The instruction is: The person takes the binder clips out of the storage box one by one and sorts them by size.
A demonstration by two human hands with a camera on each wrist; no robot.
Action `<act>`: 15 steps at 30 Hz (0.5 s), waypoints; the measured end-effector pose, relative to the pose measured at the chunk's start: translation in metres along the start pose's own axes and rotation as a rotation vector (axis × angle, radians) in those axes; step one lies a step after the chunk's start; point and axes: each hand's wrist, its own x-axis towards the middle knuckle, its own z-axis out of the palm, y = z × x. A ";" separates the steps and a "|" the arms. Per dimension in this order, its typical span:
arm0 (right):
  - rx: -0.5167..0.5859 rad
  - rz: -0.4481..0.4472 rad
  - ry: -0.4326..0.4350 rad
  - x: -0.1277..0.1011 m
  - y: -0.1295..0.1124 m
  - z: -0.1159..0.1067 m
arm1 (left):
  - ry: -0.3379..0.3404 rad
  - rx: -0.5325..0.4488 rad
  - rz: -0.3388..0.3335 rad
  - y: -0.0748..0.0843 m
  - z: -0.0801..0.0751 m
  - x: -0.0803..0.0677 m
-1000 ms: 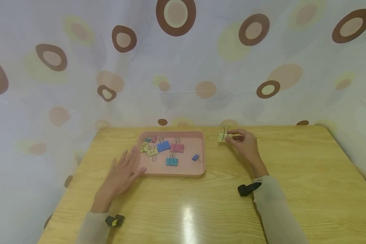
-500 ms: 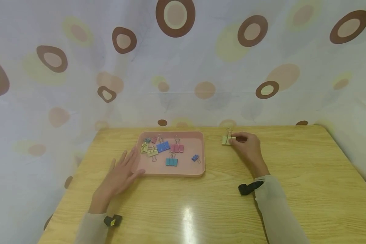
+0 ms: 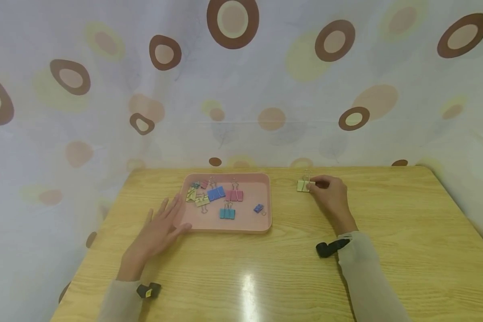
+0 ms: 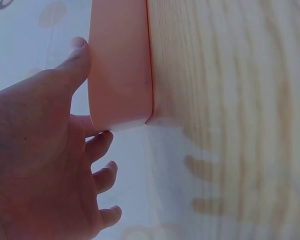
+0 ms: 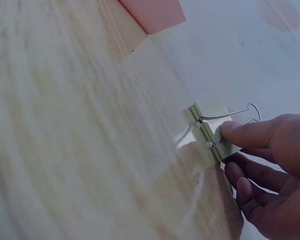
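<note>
Pale-green clip sits near the table's far edge, pinched in the right hand's fingertips (setting-down, I'd judge), left hand flat against the pink tray, so next needs a release.

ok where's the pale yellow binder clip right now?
In the head view the pale yellow binder clip sits on the wooden table, right of the pink tray near the far edge, pinched by the right hand.
</note>
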 end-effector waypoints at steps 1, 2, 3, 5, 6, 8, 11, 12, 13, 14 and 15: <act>0.000 -0.002 0.001 0.000 0.000 0.000 | 0.001 0.001 -0.001 0.000 0.000 0.000; -0.003 -0.008 0.004 0.000 -0.001 0.000 | 0.001 0.002 -0.002 0.000 0.000 0.000; -0.006 -0.012 0.004 0.001 -0.001 0.000 | 0.001 0.002 -0.003 -0.001 0.001 0.000; -0.003 -0.012 0.002 0.001 -0.002 0.001 | 0.001 0.005 -0.005 -0.001 0.001 -0.001; -0.002 -0.011 0.000 0.001 -0.003 0.001 | 0.001 0.005 -0.007 -0.001 0.001 -0.001; -0.002 -0.014 0.001 0.001 -0.004 0.001 | 0.004 0.006 -0.008 -0.002 0.002 -0.001; 0.006 -0.007 -0.006 0.000 -0.005 0.001 | 0.010 0.007 -0.006 -0.002 0.002 0.000; 0.007 -0.005 -0.010 0.000 -0.005 0.001 | 0.011 0.008 -0.006 -0.002 0.002 0.000; 0.011 -0.005 -0.012 0.000 -0.006 0.000 | 0.012 0.008 -0.005 -0.001 0.002 0.000; 0.021 0.000 -0.016 -0.001 -0.006 0.000 | 0.012 0.008 -0.005 -0.001 0.002 0.000; 0.026 0.003 -0.020 -0.001 -0.006 0.000 | 0.012 0.009 -0.005 -0.001 0.002 0.000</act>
